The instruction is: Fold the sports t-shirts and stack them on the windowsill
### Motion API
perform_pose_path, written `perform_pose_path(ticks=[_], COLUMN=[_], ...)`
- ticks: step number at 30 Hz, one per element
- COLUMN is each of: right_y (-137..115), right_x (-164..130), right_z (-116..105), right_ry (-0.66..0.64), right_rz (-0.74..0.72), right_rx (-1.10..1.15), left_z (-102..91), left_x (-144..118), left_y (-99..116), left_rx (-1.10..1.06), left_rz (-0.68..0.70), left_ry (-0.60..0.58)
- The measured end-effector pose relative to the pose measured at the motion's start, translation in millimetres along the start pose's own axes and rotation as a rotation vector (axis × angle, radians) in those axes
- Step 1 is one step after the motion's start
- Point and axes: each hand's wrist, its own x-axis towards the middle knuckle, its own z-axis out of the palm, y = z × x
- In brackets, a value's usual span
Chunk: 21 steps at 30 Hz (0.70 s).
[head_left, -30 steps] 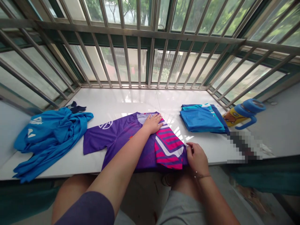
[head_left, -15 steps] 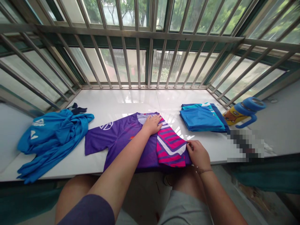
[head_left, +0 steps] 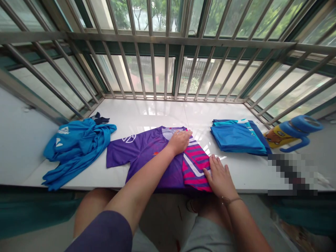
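Note:
A purple short-sleeved jersey (head_left: 147, 150) lies on the white sill in front of me, its collar toward the window. The side on my right is folded inward, so a pink-striped part (head_left: 195, 168) with white bands lies on top. My left hand (head_left: 180, 141) rests on the cloth beside the collar, at the upper end of the fold, fingers laid flat. At the outer edge of the striped part, my right hand (head_left: 219, 176) lies palm down with its fingers stretched out. The jersey's lower part is partly covered by my left forearm.
To the left, a crumpled blue garment (head_left: 78, 147) lies in a heap. A folded stack of blue clothes (head_left: 237, 136) sits on the right, next to a blue and yellow bottle (head_left: 285, 134) with a handle. Metal bars (head_left: 168, 70) line the window behind the sill (head_left: 157, 108).
My right hand has let go of the jersey's edge, and its fingers now spread flat over it. My left hand stays by the collar. The whole view has shifted slightly.

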Motion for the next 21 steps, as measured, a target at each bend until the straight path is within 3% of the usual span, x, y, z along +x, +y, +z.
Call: perform_pose_path(ticks=[2, 4, 8, 11, 13, 16, 21], right_y=[-0.2, -1.3, -6.7, -9.7, -10.3, -9.8, -9.2], right_x=[0.6, 1.5, 2.7, 3.2, 3.8, 4.9, 5.6], right_z=[-1.1, -4.5, -10.7, -12.9, -13.5, -13.8, -13.0], right_ry=[-0.013, -0.035, -0.068, -0.064, -0.056, -0.043, -0.024], right_rz=[0.014, 0.03, 0.068, 0.085, 0.088, 0.094, 0.093], right_rx=[-0.014, -0.023, -0.043, -0.045, -0.038, -0.026, -0.001], left_z=[-9.2, -24.6, -72.9, -103.9, -112.1, -108.6, -101.2], left_x=[-25.1, -62.2, -169.2, -257.6, -301.2, -325.4, -291.9], left_y=[4.1, -1.7, -49.2, -95.3, -116.5, -128.0, -131.1], left_rx=[0.007, 0.026, 0.134, 0.238, 0.26, 0.308, 0.306], left_rz=[-0.008, -0.103, -0.528, -0.926, -1.104, -1.091, -1.054], left_ry=[0.072, 0.18, 0.341, 0.288, 0.207, 0.146, 0.172])
